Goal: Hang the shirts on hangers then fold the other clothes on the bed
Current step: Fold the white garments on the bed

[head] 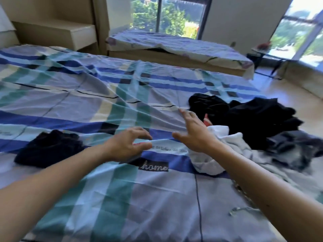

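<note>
Black clothes pile [253, 117] and white garment [230, 138] lie unfolded; left hand [127, 144], loosely curled, and right hand [194, 135], spread, hold nothing. A hasty grab may drag tangled garments together.

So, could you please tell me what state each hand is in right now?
Left hand: open, fingers loosely curled, holding nothing, over the blue checked bedsheet.
Right hand: open, fingers spread, holding nothing, beside the crumpled white garment.
</note>
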Motion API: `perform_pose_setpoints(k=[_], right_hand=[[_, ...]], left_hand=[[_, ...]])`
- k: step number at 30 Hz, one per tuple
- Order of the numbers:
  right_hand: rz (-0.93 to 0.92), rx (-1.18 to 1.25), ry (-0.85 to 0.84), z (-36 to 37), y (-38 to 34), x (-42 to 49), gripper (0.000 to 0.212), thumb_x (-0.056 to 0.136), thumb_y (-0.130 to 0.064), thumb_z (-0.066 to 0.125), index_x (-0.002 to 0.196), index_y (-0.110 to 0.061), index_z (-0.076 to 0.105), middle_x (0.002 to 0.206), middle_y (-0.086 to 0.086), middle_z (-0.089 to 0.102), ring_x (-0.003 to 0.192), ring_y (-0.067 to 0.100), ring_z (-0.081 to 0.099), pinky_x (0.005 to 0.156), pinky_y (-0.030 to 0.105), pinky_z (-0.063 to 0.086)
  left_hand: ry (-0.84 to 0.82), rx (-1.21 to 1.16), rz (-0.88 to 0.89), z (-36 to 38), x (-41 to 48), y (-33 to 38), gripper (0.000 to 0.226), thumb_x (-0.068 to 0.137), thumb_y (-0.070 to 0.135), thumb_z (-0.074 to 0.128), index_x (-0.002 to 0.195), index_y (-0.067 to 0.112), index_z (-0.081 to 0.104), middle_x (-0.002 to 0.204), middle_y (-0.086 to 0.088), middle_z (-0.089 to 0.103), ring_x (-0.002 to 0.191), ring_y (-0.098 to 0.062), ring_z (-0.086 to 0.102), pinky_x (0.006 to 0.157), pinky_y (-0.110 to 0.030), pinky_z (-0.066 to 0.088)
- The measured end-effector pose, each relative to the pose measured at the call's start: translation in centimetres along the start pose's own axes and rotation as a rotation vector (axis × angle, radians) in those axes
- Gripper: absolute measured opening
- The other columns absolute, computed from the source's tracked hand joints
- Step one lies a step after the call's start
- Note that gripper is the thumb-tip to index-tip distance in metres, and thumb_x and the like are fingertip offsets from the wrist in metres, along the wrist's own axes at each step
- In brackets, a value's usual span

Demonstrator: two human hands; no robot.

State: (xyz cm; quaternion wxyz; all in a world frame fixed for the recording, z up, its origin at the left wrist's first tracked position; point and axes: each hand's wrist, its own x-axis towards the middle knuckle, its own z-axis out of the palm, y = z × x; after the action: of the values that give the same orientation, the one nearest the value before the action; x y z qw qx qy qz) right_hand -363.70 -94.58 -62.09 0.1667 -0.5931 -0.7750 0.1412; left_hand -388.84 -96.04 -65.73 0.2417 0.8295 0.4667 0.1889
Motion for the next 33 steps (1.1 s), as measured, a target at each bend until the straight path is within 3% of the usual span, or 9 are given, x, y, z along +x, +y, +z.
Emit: perform_pose_setpoints(k=[4, 7, 12, 15, 18, 22, 25, 29, 33], right_hand=[[0.193, -0.156, 0.02, -3.3, 5.3, -3.1, 0.094, 0.083, -0.039, 0.075, 0.159, -0.02, 0.022, 0.163, 0.01, 0.022, 0.151, 0.028, 0.021, 0.123, 0.044, 0.018], [0.354, -0.352, -0.056, -4.8, 8.5, -4.4, 0.091, 0.081, -0.038, 0.077, 0.156, -0.023, 0.027, 0.155, 0.011, 0.03, 0.143, 0.031, 0.034, 0.115, 0.044, 0.033], [0.512, -0.35, -0.114, -4.0, 11.4, -5.1, 0.043, 0.082, -0.027, 0.067, 0.124, -0.029, 0.06, 0.121, 0.008, 0.061, 0.111, 0.032, 0.061, 0.08, 0.034, 0.046], [0.472, -0.14, -0.04, -4.2, 12.3, -4.6, 0.01, 0.08, -0.026, 0.063, 0.087, -0.019, 0.066, 0.094, 0.007, 0.067, 0.087, 0.03, 0.065, 0.072, 0.036, 0.051], [0.408, 0.231, 0.131, -4.4, 11.7, -4.2, 0.027, 0.087, -0.025, 0.057, 0.065, -0.012, 0.049, 0.062, 0.002, 0.051, 0.057, 0.02, 0.05, 0.055, 0.035, 0.039], [0.316, 0.687, 0.256, -5.8, 7.9, -4.1, 0.036, 0.096, -0.01, 0.051, 0.063, -0.016, 0.041, 0.051, -0.002, 0.039, 0.044, 0.012, 0.036, 0.048, 0.028, 0.028], [0.283, 0.998, 0.295, -6.7, 4.7, -4.3, 0.037, 0.098, -0.006, 0.05, 0.062, -0.015, 0.05, 0.052, 0.0, 0.048, 0.047, 0.014, 0.045, 0.05, 0.026, 0.037], [0.185, 1.373, 0.193, -6.3, 0.7, -4.8, 0.047, 0.097, 0.0, 0.052, 0.058, -0.018, 0.07, 0.063, 0.006, 0.062, 0.062, 0.019, 0.058, 0.067, 0.035, 0.047], [-0.037, 1.241, 0.055, -5.1, -1.9, -4.7, 0.011, 0.096, -0.001, 0.057, 0.095, -0.004, 0.067, 0.082, 0.01, 0.065, 0.078, 0.022, 0.06, 0.08, 0.038, 0.048]], left_hand=[[-0.063, 0.004, 0.082, 4.2, 2.3, 5.0, 0.054, 0.087, 0.06, 0.055, 0.121, 0.021, 0.068, 0.129, 0.003, 0.059, 0.12, -0.009, 0.052, 0.104, -0.016, 0.033], [-0.068, -0.01, 0.108, 6.0, 2.7, 7.0, 0.038, 0.096, 0.046, 0.06, 0.126, 0.024, 0.065, 0.132, 0.009, 0.054, 0.125, -0.006, 0.046, 0.106, -0.019, 0.031], [-0.08, 0.006, 0.082, 6.6, 3.1, 7.4, 0.034, 0.096, 0.047, 0.057, 0.125, 0.029, 0.063, 0.13, 0.014, 0.053, 0.123, -0.006, 0.049, 0.109, -0.03, 0.037], [-0.076, -0.001, 0.033, 6.5, 3.1, 7.0, 0.036, 0.095, 0.049, 0.056, 0.124, 0.029, 0.063, 0.128, 0.013, 0.055, 0.121, -0.008, 0.051, 0.107, -0.037, 0.042], [-0.074, -0.036, -0.003, 6.3, 3.1, 6.9, 0.038, 0.094, 0.05, 0.058, 0.126, 0.029, 0.06, 0.128, 0.013, 0.057, 0.121, -0.008, 0.052, 0.105, -0.037, 0.043], [-0.073, -0.253, -0.058, 6.0, 3.2, 7.5, 0.06, 0.084, 0.058, 0.068, 0.135, 0.028, 0.054, 0.126, 0.013, 0.06, 0.118, -0.001, 0.056, 0.104, -0.031, 0.048], [-0.081, -0.42, -0.089, 6.2, 3.5, 8.1, 0.08, 0.067, 0.074, 0.069, 0.137, 0.039, 0.048, 0.128, 0.015, 0.058, 0.117, 0.003, 0.057, 0.104, -0.032, 0.05], [-0.106, -0.687, -0.019, 6.4, 3.8, 9.7, 0.082, 0.068, 0.054, 0.079, 0.141, 0.045, 0.043, 0.133, 0.009, 0.06, 0.119, -0.004, 0.06, 0.102, -0.031, 0.051], [0.15, -1.008, -0.002, 6.6, 4.5, 11.6, 0.043, 0.071, 0.026, 0.084, 0.111, 0.02, 0.071, 0.108, -0.004, 0.075, 0.103, -0.019, 0.071, 0.089, -0.03, 0.057]])
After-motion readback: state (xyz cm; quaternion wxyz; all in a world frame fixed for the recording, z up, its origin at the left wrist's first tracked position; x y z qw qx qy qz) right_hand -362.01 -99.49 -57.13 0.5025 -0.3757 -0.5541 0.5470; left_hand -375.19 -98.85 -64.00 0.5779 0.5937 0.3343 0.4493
